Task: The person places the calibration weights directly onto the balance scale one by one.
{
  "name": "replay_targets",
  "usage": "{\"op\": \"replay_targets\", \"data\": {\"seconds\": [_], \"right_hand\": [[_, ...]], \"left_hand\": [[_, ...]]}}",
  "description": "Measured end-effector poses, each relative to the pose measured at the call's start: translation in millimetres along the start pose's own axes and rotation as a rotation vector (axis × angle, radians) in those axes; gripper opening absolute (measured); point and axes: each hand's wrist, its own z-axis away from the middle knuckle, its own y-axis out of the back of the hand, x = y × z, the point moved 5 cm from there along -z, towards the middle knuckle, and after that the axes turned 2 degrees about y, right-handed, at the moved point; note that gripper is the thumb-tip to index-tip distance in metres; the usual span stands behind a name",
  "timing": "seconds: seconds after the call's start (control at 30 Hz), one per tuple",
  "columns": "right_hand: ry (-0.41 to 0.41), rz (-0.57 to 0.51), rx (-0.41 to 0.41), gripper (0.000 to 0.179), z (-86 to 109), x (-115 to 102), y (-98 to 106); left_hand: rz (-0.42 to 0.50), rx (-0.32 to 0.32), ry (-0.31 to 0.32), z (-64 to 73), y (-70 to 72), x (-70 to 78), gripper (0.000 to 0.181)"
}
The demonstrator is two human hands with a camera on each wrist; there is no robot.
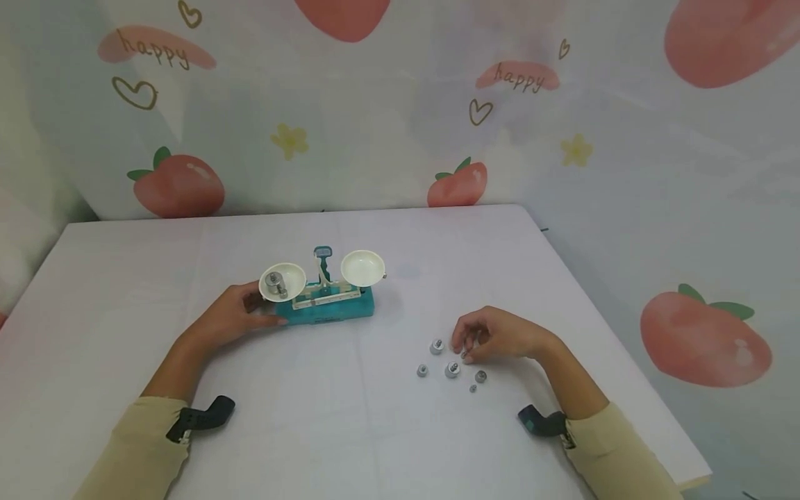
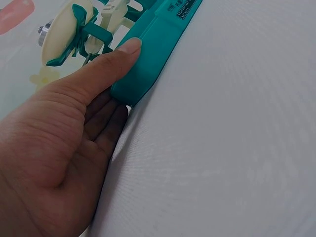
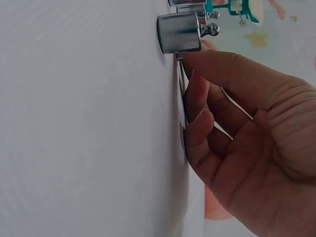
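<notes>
Seen from the wearer's head, a person's two bare hands work at a white-covered table (image 1: 375,444). A teal beam balance (image 1: 325,314) stands on it, upright, with a cream left pan (image 1: 298,283) at its 10 o'clock and a cream right pan (image 1: 363,268) at its 2 o'clock. Silvery metal weights (image 1: 273,279) sit in the left pan; how many is hard to tell. At the balance's 9 o'clock, the left hand (image 1: 240,310) is closed around the end of the teal base, thumb on the near face, fingers around the other side. Away at the balance's 4 o'clock, the right hand (image 1: 496,337) is bent low over the table, thumb and fingertips together on a tiny weight (image 1: 464,354), partly hidden by the fingers. Five more knobbed weights stand around it, from the hand's 9 o'clock to its 7: a larger one (image 1: 437,346), a second larger one (image 1: 453,369) and three smaller, the tiniest (image 1: 473,389) nearest the wearer. The step in hand looks to be picking up the tiny weight while steadying the balance. The next move seems to call for a secure pinch and a straight lift, without nudging the neighbouring weights.
</notes>
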Motion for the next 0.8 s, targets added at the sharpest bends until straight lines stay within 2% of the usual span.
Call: {"op": "replay_targets", "data": {"seconds": [0.47,0.8], "right_hand": [[-0.011,-0.033,0.017,0.023,2.3,5.0,-6.5],[-0.039,-0.009,0.016,0.024,7.8,6.2,2.1]], "left_hand": [[-0.005,-0.010,-0.012,-0.3,-5.1,-1.0,0.078],[-0.022,0.005,-0.004,0.7,-0.8,-0.6,0.078]]}}
